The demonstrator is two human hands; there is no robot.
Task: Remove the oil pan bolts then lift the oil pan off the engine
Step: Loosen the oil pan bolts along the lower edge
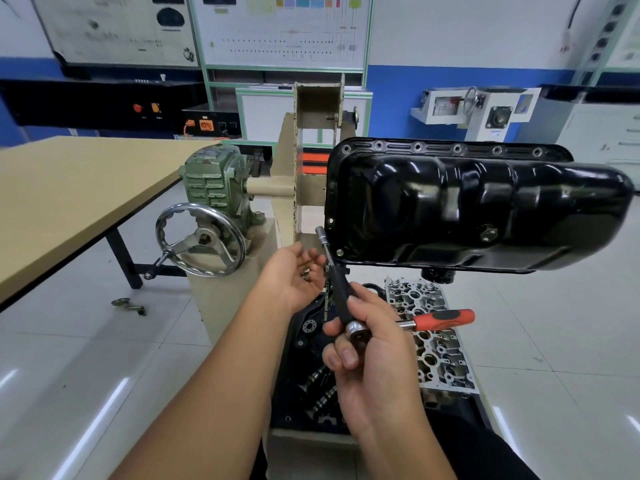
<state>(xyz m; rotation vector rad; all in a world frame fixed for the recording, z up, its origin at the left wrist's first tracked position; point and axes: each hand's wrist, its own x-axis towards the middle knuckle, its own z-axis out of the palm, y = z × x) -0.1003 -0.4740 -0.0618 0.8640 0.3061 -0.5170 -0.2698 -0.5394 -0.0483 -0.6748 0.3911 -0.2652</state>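
Left of the oil pan [478, 206], the left hand [294, 275] cups loose bolts [306, 273] in relaxed, half-curled fingers; just below the oil pan's near-left corner the right hand [370, 351] pinches the ratchet [360, 332] head, extension aimed at a flange bolt [340, 252] — seat the socket squarely before turning — pan remains on the upturned engine

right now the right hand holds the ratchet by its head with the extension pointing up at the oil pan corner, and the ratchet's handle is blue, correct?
Not quite: the handle is orange with black, not blue, as the head view shows. The rest stands: the right hand holds the ratchet by its head, with the extension pointing up towards the corner of the oil pan.
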